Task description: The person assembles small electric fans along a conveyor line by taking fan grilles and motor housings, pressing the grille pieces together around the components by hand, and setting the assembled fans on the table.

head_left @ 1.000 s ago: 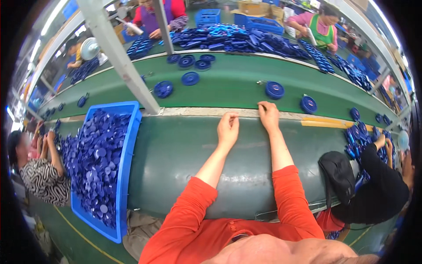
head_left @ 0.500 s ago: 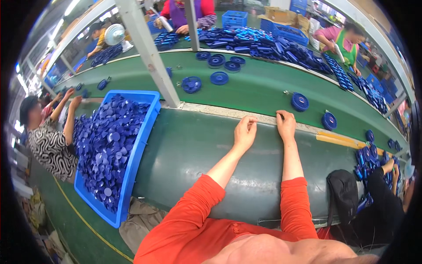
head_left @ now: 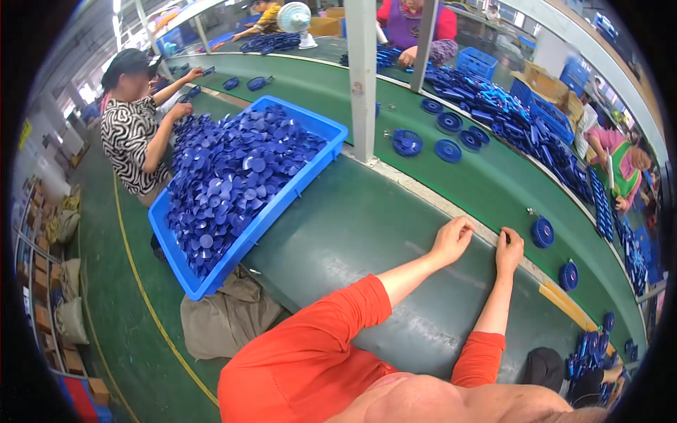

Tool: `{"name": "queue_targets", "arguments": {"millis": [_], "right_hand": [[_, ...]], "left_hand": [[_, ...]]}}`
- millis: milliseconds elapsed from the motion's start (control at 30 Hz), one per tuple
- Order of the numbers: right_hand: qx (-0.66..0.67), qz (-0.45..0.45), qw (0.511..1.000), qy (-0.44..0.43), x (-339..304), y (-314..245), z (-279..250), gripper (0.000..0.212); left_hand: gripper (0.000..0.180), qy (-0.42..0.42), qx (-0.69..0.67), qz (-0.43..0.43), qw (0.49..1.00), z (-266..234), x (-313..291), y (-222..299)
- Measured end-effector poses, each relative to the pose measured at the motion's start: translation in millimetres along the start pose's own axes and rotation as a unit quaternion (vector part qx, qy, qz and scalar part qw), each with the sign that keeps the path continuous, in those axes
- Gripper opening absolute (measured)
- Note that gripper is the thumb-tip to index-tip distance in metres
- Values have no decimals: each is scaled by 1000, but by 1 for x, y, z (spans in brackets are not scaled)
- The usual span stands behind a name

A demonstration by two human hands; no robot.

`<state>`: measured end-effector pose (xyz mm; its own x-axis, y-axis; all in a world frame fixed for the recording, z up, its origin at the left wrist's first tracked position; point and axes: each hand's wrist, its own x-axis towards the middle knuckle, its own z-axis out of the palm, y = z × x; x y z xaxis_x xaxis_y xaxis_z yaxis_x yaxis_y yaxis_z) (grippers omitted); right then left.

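My left hand (head_left: 453,241) rests at the pale ledge (head_left: 416,192) beside the green conveyor belt (head_left: 486,190). Its fingers are loosely bent and apart, with nothing visible in them. Just to its right, my right hand (head_left: 509,252) lies over the same ledge, fingers curled down and thumb apart, also apparently empty. The closest part on the belt is a round dark-blue fan-like part (head_left: 541,231) with a small metal piece at its top, not touched by either hand. Another such part (head_left: 568,275) lies further right.
A blue crate (head_left: 282,201) heaped with blue discs (head_left: 233,176) stands at left, a grey post (head_left: 362,84) behind it. More round parts (head_left: 448,150) lie on the belt. Co-workers sit across it and at both sides. A black bag (head_left: 544,370) sits at lower right.
My view has swung left, so the crate and both hands appear further right and the hands lower. Both hands stay by the ledge. The left-hand co-worker now raises a small dark part.
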<state>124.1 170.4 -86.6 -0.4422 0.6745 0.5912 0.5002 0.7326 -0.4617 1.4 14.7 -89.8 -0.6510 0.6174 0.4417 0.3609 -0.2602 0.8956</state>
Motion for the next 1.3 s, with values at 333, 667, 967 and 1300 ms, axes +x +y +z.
{"name": "queue_targets", "arguments": {"millis": [333, 667, 967, 1300], "right_hand": [[5, 11, 1000, -19, 2, 6, 1, 14], [0, 14, 999, -39, 5, 13, 5, 17], [-29, -27, 999, -35, 7, 13, 4, 20], [-31, -24, 999, -29, 8, 16, 4, 19]], "left_hand": [[9, 27, -1, 19, 999, 2, 1, 2], [8, 26, 16, 21, 999, 2, 0, 0], [8, 63, -92, -33, 993, 3, 6, -7], [34, 213, 193, 40, 957, -49, 86, -31]]}}
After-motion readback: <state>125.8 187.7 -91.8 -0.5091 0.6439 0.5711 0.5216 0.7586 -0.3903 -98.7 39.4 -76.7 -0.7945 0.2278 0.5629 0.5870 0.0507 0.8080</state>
